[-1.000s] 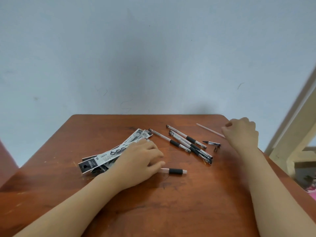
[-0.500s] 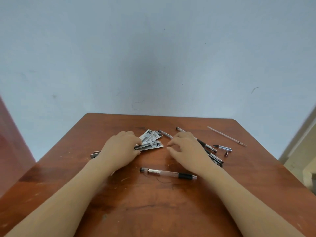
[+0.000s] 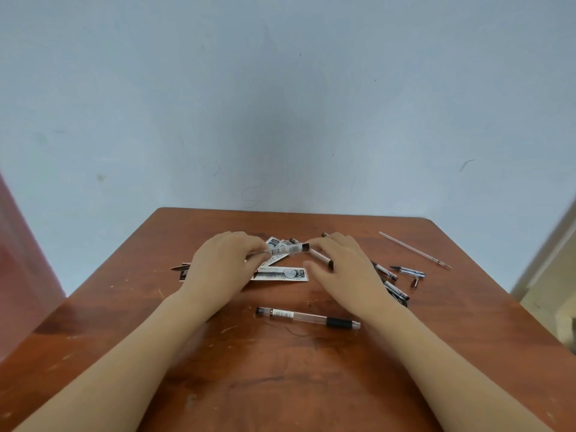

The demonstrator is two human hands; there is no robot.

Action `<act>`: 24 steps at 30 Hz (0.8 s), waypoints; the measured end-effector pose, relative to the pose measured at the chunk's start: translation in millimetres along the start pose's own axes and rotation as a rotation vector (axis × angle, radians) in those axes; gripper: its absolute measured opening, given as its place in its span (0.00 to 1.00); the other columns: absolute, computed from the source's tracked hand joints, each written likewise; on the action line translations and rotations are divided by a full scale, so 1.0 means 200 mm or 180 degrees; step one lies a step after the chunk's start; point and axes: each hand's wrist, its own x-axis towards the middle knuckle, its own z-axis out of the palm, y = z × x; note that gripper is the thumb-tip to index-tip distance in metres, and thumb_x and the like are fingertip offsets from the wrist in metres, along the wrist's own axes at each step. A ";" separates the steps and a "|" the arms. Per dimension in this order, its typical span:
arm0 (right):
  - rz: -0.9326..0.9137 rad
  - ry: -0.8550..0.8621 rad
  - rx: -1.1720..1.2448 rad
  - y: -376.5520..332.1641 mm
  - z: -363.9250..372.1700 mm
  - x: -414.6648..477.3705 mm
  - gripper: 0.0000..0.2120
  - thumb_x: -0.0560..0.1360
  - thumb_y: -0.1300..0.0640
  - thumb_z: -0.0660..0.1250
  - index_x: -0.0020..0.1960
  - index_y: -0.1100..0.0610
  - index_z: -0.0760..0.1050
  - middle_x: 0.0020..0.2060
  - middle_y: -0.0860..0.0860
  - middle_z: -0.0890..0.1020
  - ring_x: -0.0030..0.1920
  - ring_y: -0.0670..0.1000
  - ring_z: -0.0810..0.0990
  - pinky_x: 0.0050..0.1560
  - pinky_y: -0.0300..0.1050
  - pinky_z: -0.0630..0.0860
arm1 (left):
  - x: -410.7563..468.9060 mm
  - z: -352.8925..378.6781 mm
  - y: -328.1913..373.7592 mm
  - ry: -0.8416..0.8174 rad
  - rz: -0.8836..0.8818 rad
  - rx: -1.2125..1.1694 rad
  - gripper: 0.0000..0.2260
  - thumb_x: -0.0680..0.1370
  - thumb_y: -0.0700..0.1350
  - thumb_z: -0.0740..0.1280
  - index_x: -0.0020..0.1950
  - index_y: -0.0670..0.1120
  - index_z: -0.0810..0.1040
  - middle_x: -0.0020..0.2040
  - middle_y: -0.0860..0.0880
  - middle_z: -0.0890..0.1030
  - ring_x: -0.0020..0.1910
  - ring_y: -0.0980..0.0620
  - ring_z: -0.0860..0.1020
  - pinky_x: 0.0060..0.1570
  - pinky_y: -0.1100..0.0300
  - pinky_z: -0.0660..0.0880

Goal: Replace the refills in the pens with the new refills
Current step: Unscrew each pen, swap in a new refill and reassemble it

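Grip: left hand (image 3: pixel 226 265) and right hand (image 3: pixel 344 269) are pinching opposite ends of one refill packet (image 3: pixel 286 250), centre frame. The pen barrel (image 3: pixel 307 318) is lying lower centre. Hard tearing risks bending the refill inside.

Left hand (image 3: pixel 223 266) and right hand (image 3: pixel 346 269) — fingertips pinched — nearly meet.

A person's left hand (image 3: pixel 224 263) and right hand (image 3: pixel 346 269), both bare, seen from a head-worn camera. The left forearm (image 3: pixel 124 353) and right forearm (image 3: pixel 436 353) are bare too, uncovered all the way to the frame's lower edge. Fingers (image 3: pixel 325 244) appear slender; finer detail is blurred.
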 end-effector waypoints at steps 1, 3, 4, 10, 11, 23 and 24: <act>-0.0023 0.0013 0.0079 0.00 0.00 0.00 0.17 0.75 0.51 0.63 0.64 0.51 0.70 0.55 0.48 0.74 0.55 0.45 0.67 0.55 0.36 0.63 | -0.01 0.00 0.01 0.0091 0.0082 -0.0086 0.07 0.76 0.47 0.64 0.46 0.48 0.81 0.41 0.48 0.81 0.42 0.48 0.76 0.44 0.52 0.72; 0.0026 0.0089 0.0420 -0.02 -0.01 0.00 0.21 0.73 0.51 0.66 0.65 0.50 0.68 0.53 0.47 0.75 0.53 0.43 0.70 0.55 0.35 0.65 | -0.02 -0.01 0.04 0.0203 0.0240 -0.0210 0.07 0.76 0.45 0.64 0.47 0.46 0.81 0.40 0.48 0.82 0.39 0.48 0.76 0.41 0.53 0.72; 0.0088 0.0160 0.0660 -0.03 -0.01 0.00 0.22 0.72 0.52 0.68 0.65 0.49 0.69 0.51 0.45 0.76 0.50 0.42 0.72 0.53 0.33 0.67 | -0.02 -0.02 0.05 0.0214 0.0313 -0.0265 0.07 0.76 0.44 0.64 0.48 0.46 0.81 0.40 0.48 0.82 0.38 0.49 0.76 0.39 0.54 0.72; 0.0221 0.0439 0.1475 -0.05 -0.05 -0.01 0.12 0.69 0.57 0.72 0.45 0.43 0.72 0.32 0.39 0.74 0.34 0.35 0.73 0.37 0.26 0.69 | -0.04 -0.03 0.08 -0.0117 0.0416 -0.0565 0.17 0.72 0.52 0.56 0.49 0.47 0.80 0.37 0.49 0.81 0.37 0.49 0.77 0.40 0.46 0.74; 0.0203 0.0453 0.1514 -0.05 -0.06 -0.01 0.12 0.69 0.57 0.72 0.43 0.42 0.72 0.32 0.39 0.75 0.34 0.37 0.73 0.36 0.26 0.69 | -0.04 -0.03 0.08 -0.0139 0.0406 -0.0572 0.17 0.72 0.52 0.55 0.49 0.46 0.80 0.37 0.48 0.81 0.38 0.49 0.77 0.40 0.46 0.74; 0.0273 0.0456 0.1604 -0.05 -0.05 0.00 0.14 0.72 0.59 0.68 0.42 0.41 0.69 0.33 0.51 0.76 0.34 0.48 0.75 0.37 0.31 0.70 | -0.05 -0.02 0.09 -0.0149 0.0461 -0.0408 0.17 0.73 0.51 0.56 0.52 0.45 0.80 0.39 0.47 0.82 0.38 0.48 0.77 0.40 0.46 0.74; 0.0290 0.0483 0.1679 -0.05 -0.06 0.00 0.14 0.72 0.60 0.67 0.43 0.41 0.70 0.32 0.51 0.76 0.33 0.48 0.77 0.37 0.34 0.71 | -0.04 -0.01 0.08 -0.0147 0.0440 -0.0408 0.15 0.75 0.50 0.58 0.53 0.45 0.79 0.40 0.47 0.82 0.38 0.48 0.77 0.40 0.46 0.74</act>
